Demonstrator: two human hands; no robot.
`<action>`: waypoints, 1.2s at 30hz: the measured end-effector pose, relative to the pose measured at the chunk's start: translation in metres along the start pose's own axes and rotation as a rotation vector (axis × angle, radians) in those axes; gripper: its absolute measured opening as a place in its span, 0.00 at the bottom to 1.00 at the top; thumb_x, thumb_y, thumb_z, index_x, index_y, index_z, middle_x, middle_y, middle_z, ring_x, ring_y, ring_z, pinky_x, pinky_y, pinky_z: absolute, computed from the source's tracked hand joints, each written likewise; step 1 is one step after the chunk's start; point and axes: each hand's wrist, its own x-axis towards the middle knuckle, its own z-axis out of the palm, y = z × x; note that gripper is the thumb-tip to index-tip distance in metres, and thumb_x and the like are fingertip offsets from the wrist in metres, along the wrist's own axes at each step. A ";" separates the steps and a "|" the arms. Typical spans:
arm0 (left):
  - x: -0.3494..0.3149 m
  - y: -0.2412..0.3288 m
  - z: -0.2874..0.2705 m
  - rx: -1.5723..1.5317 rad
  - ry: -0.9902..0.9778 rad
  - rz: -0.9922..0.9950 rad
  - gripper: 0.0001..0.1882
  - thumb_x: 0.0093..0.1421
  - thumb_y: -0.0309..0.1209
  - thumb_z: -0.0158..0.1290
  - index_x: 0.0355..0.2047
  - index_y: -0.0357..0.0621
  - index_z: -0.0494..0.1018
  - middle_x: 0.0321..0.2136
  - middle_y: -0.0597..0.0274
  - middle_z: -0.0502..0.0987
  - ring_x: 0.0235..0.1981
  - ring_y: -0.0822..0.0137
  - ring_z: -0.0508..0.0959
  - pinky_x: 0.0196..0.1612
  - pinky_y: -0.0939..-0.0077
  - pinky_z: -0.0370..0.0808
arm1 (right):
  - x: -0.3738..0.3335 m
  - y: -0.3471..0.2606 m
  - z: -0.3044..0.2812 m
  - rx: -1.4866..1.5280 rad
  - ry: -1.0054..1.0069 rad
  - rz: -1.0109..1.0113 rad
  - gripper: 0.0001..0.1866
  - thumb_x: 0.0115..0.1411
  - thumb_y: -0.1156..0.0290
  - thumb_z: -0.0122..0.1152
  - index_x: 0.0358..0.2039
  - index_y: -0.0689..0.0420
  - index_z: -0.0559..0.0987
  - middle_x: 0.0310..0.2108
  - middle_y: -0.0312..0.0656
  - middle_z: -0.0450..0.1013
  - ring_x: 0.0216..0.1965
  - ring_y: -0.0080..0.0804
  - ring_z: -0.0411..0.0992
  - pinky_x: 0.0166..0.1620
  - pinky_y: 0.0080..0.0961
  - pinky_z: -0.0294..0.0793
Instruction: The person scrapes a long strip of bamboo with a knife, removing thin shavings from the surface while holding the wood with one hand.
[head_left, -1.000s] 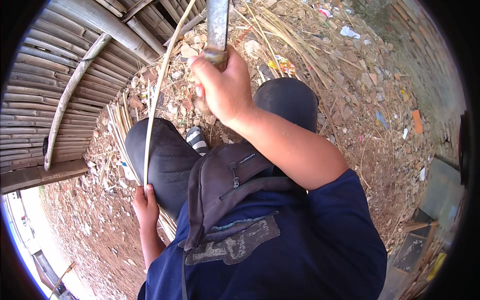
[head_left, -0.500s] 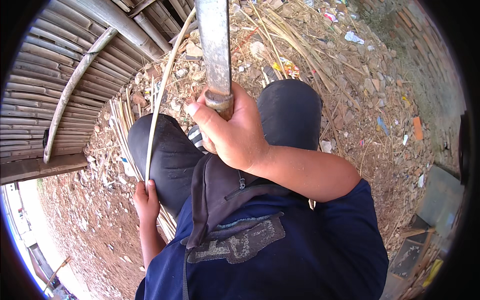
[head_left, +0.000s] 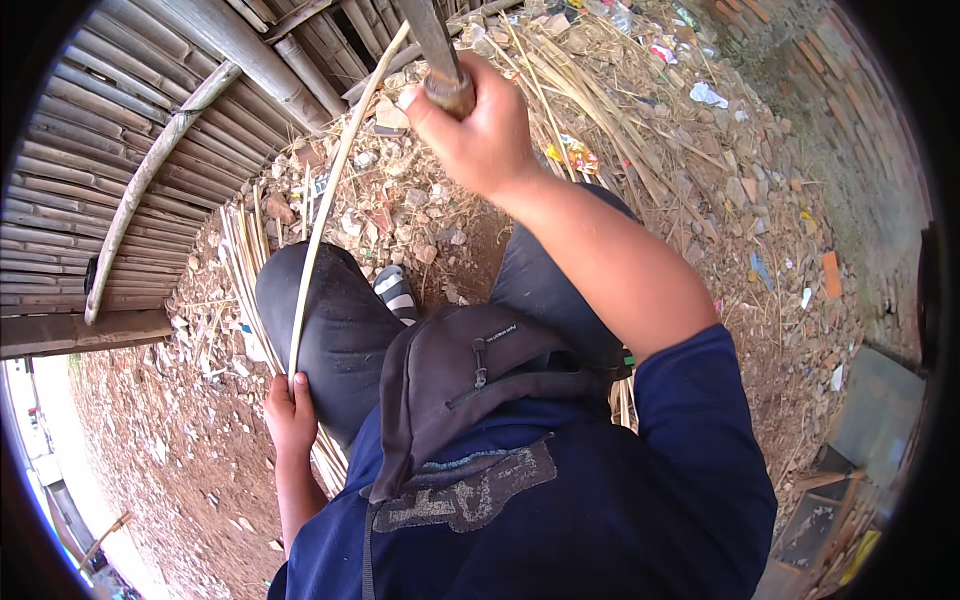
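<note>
My left hand (head_left: 290, 412) is closed around the lower end of a long, pale bamboo strip (head_left: 325, 205), beside my left knee. The strip runs upward over the knee, bending slightly, to the bamboo wall. Out in front of my lap, my right hand (head_left: 487, 140) grips the wooden handle (head_left: 450, 93) of a large machete. Its steel blade (head_left: 433, 42) points away from me and leaves the picture at the top, so the tip is hidden. The blade is close to the strip's far end; I cannot tell whether they touch.
More split bamboo strips (head_left: 240, 265) lie beside my left leg, and others (head_left: 610, 95) lie ahead on the right. A bamboo-slat wall (head_left: 150, 150) stands at the left, a brick wall (head_left: 860, 130) at the right. Stones and litter cover the dirt ground (head_left: 765, 330).
My right hand has moved forward, away from my lap, carrying the machete, whose blade now leans left. The left hand with the strip has barely shifted.
</note>
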 end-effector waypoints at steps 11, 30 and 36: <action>0.000 0.004 0.000 0.055 0.034 0.010 0.21 0.69 0.41 0.52 0.25 0.38 0.66 0.15 0.46 0.70 0.19 0.44 0.73 0.24 0.55 0.67 | 0.010 0.085 -0.006 -0.379 -0.237 0.126 0.14 0.53 0.62 0.67 0.35 0.57 0.79 0.24 0.46 0.78 0.28 0.48 0.79 0.32 0.39 0.76; 0.007 0.008 -0.008 0.050 -0.033 -0.039 0.23 0.70 0.43 0.49 0.24 0.37 0.68 0.17 0.42 0.74 0.22 0.39 0.76 0.27 0.50 0.70 | 0.012 0.070 -0.019 -0.635 -0.650 0.204 0.20 0.53 0.58 0.67 0.45 0.54 0.80 0.34 0.50 0.80 0.37 0.51 0.79 0.41 0.45 0.79; 0.008 0.007 -0.017 0.104 -0.074 -0.023 0.24 0.71 0.45 0.48 0.24 0.37 0.68 0.18 0.42 0.74 0.22 0.39 0.76 0.27 0.51 0.70 | 0.004 0.060 -0.018 -0.786 -0.732 0.141 0.19 0.55 0.57 0.67 0.45 0.52 0.78 0.31 0.49 0.80 0.36 0.50 0.79 0.40 0.46 0.78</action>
